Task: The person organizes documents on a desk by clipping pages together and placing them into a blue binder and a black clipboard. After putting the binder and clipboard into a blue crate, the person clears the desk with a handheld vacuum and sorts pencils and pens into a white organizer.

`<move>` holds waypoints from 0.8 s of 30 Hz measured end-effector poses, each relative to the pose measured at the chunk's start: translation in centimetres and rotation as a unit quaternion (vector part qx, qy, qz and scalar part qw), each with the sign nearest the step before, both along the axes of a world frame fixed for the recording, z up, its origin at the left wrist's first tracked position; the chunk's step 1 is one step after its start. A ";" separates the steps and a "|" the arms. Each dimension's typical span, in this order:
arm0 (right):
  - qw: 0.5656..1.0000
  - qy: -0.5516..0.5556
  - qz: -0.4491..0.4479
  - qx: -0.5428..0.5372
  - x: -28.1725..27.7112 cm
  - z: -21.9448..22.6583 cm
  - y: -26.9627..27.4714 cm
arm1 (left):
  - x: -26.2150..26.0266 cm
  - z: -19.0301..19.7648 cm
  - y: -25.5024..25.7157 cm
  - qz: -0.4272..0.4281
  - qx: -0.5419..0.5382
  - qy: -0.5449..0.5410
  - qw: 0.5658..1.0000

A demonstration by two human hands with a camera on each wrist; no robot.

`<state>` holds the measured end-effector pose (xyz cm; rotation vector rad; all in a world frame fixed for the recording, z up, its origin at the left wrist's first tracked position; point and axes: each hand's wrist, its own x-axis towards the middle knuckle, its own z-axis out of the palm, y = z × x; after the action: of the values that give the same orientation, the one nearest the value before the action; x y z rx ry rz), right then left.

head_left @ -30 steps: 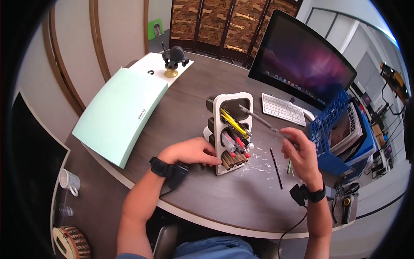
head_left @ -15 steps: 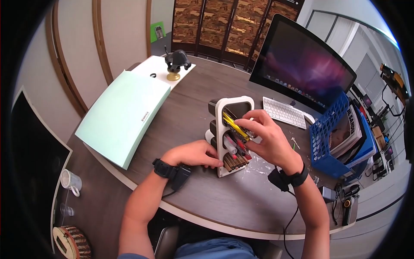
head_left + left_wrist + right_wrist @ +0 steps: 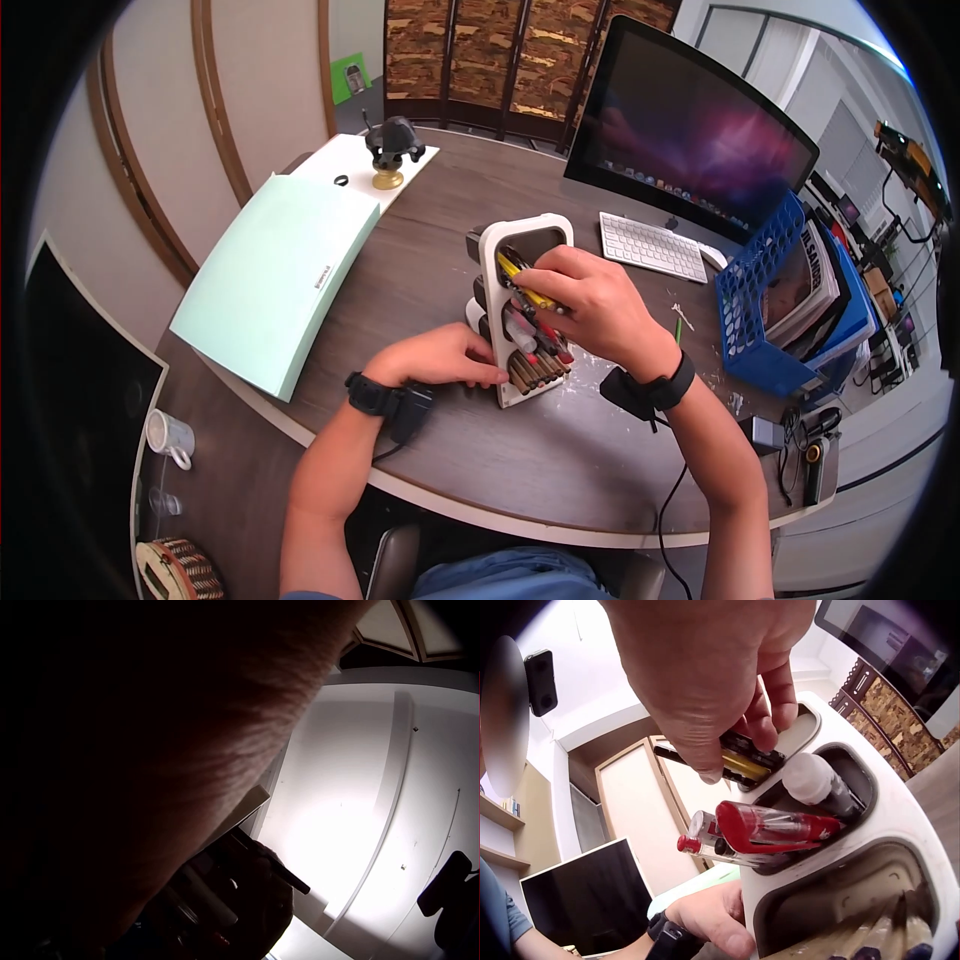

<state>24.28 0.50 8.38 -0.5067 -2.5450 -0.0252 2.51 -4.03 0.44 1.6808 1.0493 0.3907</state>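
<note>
A white-framed pen organizer with stacked grey compartments stands tilted on the desk. My left hand grips its lower left side, thumb at the front edge, other fingers hidden behind. Over the top compartment, my right hand pinches a bunch of yellow and black pencils between thumb and fingers; their ends sit inside. The middle compartment holds a red-capped pen and a marker with a whitish cap. Several brown pencils lie in the bottom one. The left wrist view is mostly dark skin.
A keyboard and monitor are behind, right. The blue file basket stands at right, a green pencil near it. At left lies a pale green box file; a black figurine stands beyond.
My right hand has moved left from beside the organizer, carrying a dark pencil to the top compartment, and has closed around the pencils there. My left hand keeps its hold.
</note>
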 end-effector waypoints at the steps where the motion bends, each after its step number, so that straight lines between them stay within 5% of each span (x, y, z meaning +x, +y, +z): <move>1: 1.000 0.002 0.007 -0.004 0.0 -0.1 0.0 | 0.0 0.1 -0.1 -0.005 -0.001 0.002 1.000; 6: 0.999 0.046 -0.015 -0.023 1.8 0.8 -1.2 | 0.1 -0.1 0.0 0.004 0.004 0.003 1.000; 11: 0.941 0.001 -0.281 -0.188 10.7 -1.5 -1.6 | -0.1 -0.2 0.1 0.005 0.010 -0.002 1.000; 16: 0.846 -0.091 -0.488 -0.194 18.5 -7.5 -2.9 | 0.1 0.1 -0.1 0.011 0.005 0.011 1.000; 21: 0.852 -0.091 -0.490 -0.163 20.7 -11.1 -2.9 | 0.2 -0.5 0.1 0.030 -0.015 -0.012 0.999; 24: 0.838 -0.109 -0.456 -0.278 20.0 -9.7 -4.2 | 0.1 -0.8 0.1 0.031 -0.011 -0.013 0.999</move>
<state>44.24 -3.73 -1.31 -1.9964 -2.2241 0.3365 2.58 -3.98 -0.37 1.6227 1.0848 0.4373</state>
